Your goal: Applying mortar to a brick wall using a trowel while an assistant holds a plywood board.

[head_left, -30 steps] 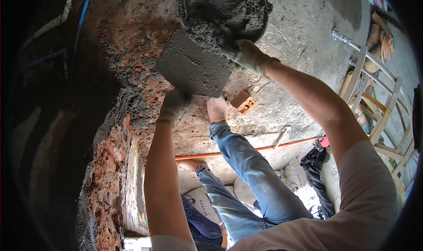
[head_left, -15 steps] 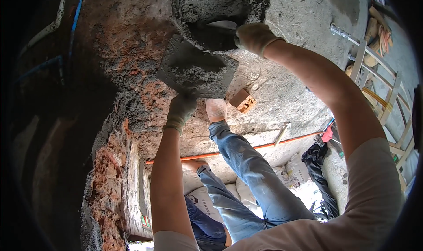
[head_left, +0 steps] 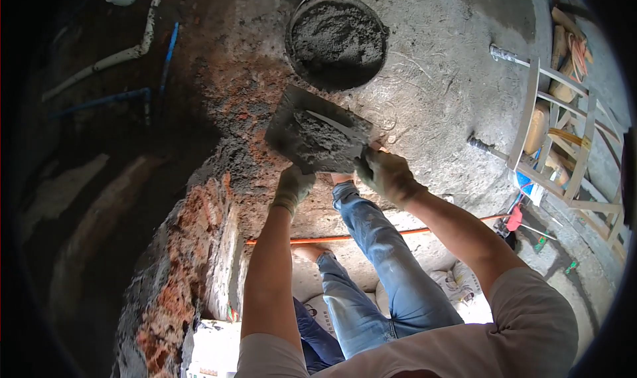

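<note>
My gloved left hand point(head_left: 294, 189) is closed at the near edge of a flat, dark plastering hawk point(head_left: 285, 136), gripping it from below; its handle is hidden. Wet grey mortar point(head_left: 317, 146) lies on the board. My gloved right hand point(head_left: 390, 177) is wrapped round a trowel point(head_left: 332, 122), its blade tilted against the mortar on the hawk's right side. The trowel's handle is mostly covered by my fingers. Just beyond the hawk, a round bucket point(head_left: 290, 43) of grey mortar stands on the rough floor.
At the left, a broken brick wall edge point(head_left: 174, 282) rises beside a dark area with white point(head_left: 123, 58) and blue pipes point(head_left: 169, 56). An orange pipe point(head_left: 424, 230) crosses near my legs. A ladder-like frame point(head_left: 529, 116) is at right. Printed sacks point(head_left: 464, 282) lie behind me.
My right hand has brought the trowel from the bucket back to the hawk. The hawk has turned and now sits apart from the bucket. My view has shifted too.
</note>
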Demonstrator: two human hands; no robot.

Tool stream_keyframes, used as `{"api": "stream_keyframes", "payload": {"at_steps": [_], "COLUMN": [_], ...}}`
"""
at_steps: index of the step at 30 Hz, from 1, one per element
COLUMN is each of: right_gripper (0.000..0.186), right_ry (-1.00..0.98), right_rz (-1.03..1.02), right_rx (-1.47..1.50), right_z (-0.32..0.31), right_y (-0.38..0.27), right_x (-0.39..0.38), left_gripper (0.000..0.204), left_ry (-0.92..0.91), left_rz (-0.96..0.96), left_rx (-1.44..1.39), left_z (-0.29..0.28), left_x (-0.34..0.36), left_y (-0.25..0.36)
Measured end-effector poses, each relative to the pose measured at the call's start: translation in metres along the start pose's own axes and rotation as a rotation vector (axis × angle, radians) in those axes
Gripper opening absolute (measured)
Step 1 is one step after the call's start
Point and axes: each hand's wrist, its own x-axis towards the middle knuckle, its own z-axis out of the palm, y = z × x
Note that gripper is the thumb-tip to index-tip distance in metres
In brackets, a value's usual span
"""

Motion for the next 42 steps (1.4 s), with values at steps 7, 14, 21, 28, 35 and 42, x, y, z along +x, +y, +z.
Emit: {"api": "stream_keyframes", "payload": {"at_steps": [7, 14, 21, 28, 35, 42], "right_gripper": [0.030, 0.039, 0.036, 0.027, 0.023, 0.031], "right_ry": [0.207, 0.161, 0.268, 0.364, 0.094, 0.284], "right_rz": [0.120, 0.057, -0.162, -0.649, -0.517, -0.986], "right_rx": [-0.213, -0.266, -0.264, -0.695, -0.154, -0.595], "right_z": [-0.104, -0.173, -0.179, -0.251, -0.267, -0.307], "right_y": [-0.097, -0.233, -0.359, -0.396, -0.453, -0.425], "right_x": [-0.107, -0.265, -0.396, -0.459, -0.472, -0.451], "left_gripper": [0.016, 0.013, 0.003, 0.007, 0.004, 0.005], "left_ry": [-0.145, -0.042, 0.069, 0.126, 0.250, 0.286], "left_rz": [0.051, -0.009, 0.183, 0.510, 0.600, 0.563], "left_rx": [-0.168, -0.508, -0.595, -0.564, -0.599, -0.634], "left_z": [0.052, 0.073, 0.071, 0.041, 0.086, 0.060], "left_x": [-0.170, -0.406, -0.576, -0.704, -0.720, -0.777], "left_y": [0.042, 0.075, 0.046, 0.072, 0.029, 0.071]}}
